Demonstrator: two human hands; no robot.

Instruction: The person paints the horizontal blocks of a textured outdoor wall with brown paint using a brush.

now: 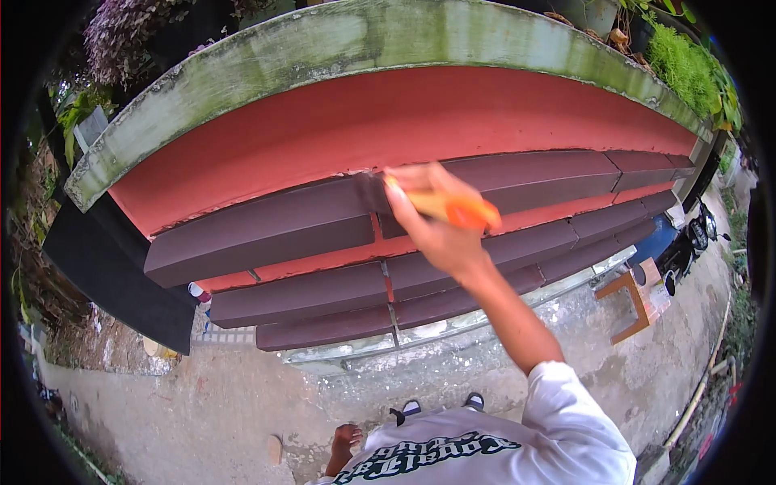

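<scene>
My right hand [440, 222] is closed round the orange-yellow handle of a paintbrush [465, 212]. The dark bristles, blurred, touch the top edge of a dark brown ledge [283, 222], just below the red wall [364, 113]. Down by my left side hangs my left hand [347, 436], its fingers curled; whether it holds anything is too small to tell. More brown ledges [307, 295] run in rows beneath the top one, with red strips between them.
A mossy concrete rim [323, 48] with plants curves above the wall. To the right stand a small wooden stool [634, 299] and a parked motorcycle [697, 238]. A black panel [121, 267] leans at the left. Concrete ground [234, 404] lies around my feet.
</scene>
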